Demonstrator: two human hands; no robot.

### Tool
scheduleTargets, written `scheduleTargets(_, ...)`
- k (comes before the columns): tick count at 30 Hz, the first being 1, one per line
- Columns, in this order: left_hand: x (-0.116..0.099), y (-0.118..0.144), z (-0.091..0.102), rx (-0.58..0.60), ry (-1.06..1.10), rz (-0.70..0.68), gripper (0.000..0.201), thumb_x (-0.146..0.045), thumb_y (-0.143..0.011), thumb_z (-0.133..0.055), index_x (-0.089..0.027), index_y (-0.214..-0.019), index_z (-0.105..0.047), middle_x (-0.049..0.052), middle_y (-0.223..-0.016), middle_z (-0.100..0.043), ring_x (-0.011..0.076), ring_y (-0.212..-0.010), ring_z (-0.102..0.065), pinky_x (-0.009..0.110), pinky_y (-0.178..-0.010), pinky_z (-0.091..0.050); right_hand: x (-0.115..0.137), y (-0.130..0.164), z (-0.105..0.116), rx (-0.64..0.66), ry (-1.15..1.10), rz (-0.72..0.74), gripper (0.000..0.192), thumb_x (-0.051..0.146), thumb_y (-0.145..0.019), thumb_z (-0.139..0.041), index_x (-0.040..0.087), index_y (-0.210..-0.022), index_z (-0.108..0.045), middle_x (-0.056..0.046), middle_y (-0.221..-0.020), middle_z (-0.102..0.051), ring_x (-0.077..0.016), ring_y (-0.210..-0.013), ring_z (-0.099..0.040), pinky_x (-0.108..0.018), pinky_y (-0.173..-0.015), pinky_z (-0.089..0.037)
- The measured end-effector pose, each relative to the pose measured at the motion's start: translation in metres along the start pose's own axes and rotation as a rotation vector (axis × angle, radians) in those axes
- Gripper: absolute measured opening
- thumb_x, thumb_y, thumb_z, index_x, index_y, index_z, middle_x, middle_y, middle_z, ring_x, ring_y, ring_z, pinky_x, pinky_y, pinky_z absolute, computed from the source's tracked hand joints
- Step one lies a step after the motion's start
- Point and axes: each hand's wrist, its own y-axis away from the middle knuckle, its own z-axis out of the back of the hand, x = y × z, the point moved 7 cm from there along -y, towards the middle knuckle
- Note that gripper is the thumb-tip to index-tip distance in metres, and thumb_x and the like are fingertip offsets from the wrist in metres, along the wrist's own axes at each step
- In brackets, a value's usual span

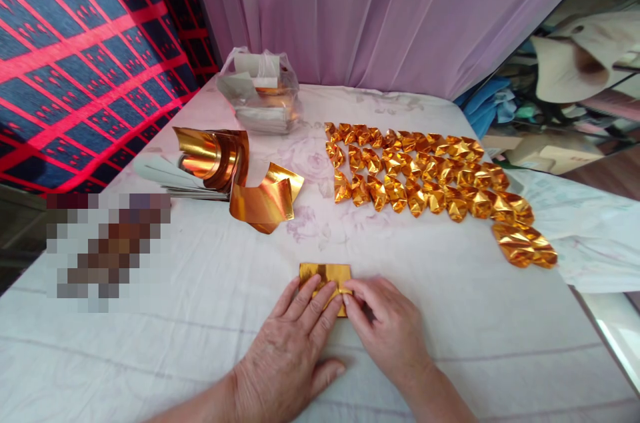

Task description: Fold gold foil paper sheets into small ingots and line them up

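Observation:
A small folded rectangle of gold foil paper (325, 271) lies flat on the cloth-covered surface in front of me. My left hand (285, 349) rests over its near left part, fingers stretched out and pressing down, thumb off to the side. At the right edge of the paper, my right hand (390, 323) pinches the foil between thumb and forefinger. Its other fingers are curled under and partly hidden. Much of the paper's lower half is covered by my left fingers.
Several rows of folded gold foil pieces (420, 169) stand at the back right. Curled loose foil sheets (265, 199) lie on a paper stack at the back left. Behind them sits a clear plastic bag (285, 113) of papers. A purple curtain (340, 16) hangs behind.

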Motion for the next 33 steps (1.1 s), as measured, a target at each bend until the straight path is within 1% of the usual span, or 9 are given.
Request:
scheduleTargets(5, 0.0000, -0.0011, 0.0003, -0.016, -0.016, 0.004, 0.076, -0.061, -0.094, -0.046, -0.016, -0.154, -0.029, 0.007, -0.156, -0.039, 0.0285, -0.147, -0.028, 0.045, -0.122, -0.019, 0.0000, -0.0001, 0.0004, 0.009, -0.024, 0.008, 0.014, 0.022, -0.096, -0.051, 0.019, -0.096, -0.065, -0.001, -0.078, -0.069, -0.0150, -0.072, -0.061, -0.026, -0.070, -0.046)
scheduleTargets(8, -0.0007, -0.0021, 0.0010, -0.022, -0.028, -0.003, 0.077, -0.060, -0.093, -0.049, -0.016, -0.153, -0.030, 0.008, -0.156, -0.039, 0.0292, -0.146, -0.030, 0.045, -0.121, -0.021, -0.0007, 0.0003, 0.0006, 0.008, -0.014, 0.001, 0.017, 0.023, -0.097, -0.050, 0.017, -0.098, -0.066, -0.003, -0.083, -0.069, -0.0154, -0.077, -0.063, -0.026, -0.073, -0.048)
scheduleTargets(13, -0.0018, -0.0023, 0.0041, -0.057, -0.074, -0.014, 0.077, -0.060, -0.090, -0.054, -0.015, -0.150, -0.036, 0.007, -0.155, -0.040, 0.0295, -0.145, -0.030, 0.045, -0.120, -0.021, 0.0003, 0.0013, 0.0010, -0.007, 0.098, -0.003, 0.028, 0.027, -0.098, -0.048, 0.016, -0.113, -0.068, -0.008, -0.094, -0.065, -0.0162, -0.083, -0.063, -0.027, -0.073, -0.050)
scheduleTargets(17, -0.0015, -0.0012, 0.0035, -0.071, -0.088, -0.013, 0.074, -0.059, -0.090, -0.053, -0.016, -0.148, -0.039, 0.006, -0.154, -0.043, 0.0293, -0.144, -0.031, 0.045, -0.119, -0.021, 0.0024, 0.0010, -0.0014, 0.024, 0.151, 0.008, 0.031, 0.029, -0.099, -0.046, 0.016, -0.114, -0.070, -0.007, -0.092, -0.063, -0.0170, -0.081, -0.061, -0.028, -0.071, -0.049)
scheduleTargets(22, -0.0013, 0.0006, -0.0001, -0.054, -0.081, -0.003, 0.074, -0.059, -0.090, -0.053, -0.016, -0.149, -0.038, 0.007, -0.154, -0.043, 0.0297, -0.142, -0.035, 0.045, -0.120, -0.020, 0.0017, 0.0009, -0.0022, 0.037, 0.158, 0.002, 0.031, 0.029, -0.099, -0.045, 0.017, -0.115, -0.070, -0.007, -0.092, -0.062, -0.0173, -0.082, -0.060, -0.028, -0.071, -0.049)
scheduleTargets(26, -0.0007, 0.0009, -0.0016, -0.032, -0.046, 0.007, 0.073, -0.057, -0.092, -0.052, -0.016, -0.151, -0.036, 0.008, -0.155, -0.041, 0.0296, -0.144, -0.032, 0.045, -0.120, -0.021, 0.0009, 0.0013, -0.0027, 0.043, 0.164, -0.005, 0.031, 0.029, -0.099, -0.045, 0.018, -0.116, -0.069, -0.007, -0.093, -0.062, -0.0171, -0.082, -0.060, -0.028, -0.071, -0.049)
scheduleTargets(33, 0.0001, -0.0003, 0.0004, -0.044, -0.041, 0.016, 0.071, -0.058, -0.093, -0.049, -0.018, -0.150, -0.038, 0.007, -0.153, -0.044, 0.0281, -0.143, -0.033, 0.044, -0.120, -0.021, 0.0004, 0.0016, -0.0028, 0.039, 0.166, -0.003, 0.031, 0.029, -0.099, -0.046, 0.019, -0.116, -0.070, -0.007, -0.093, -0.063, -0.0171, -0.082, -0.060, -0.028, -0.072, -0.050)
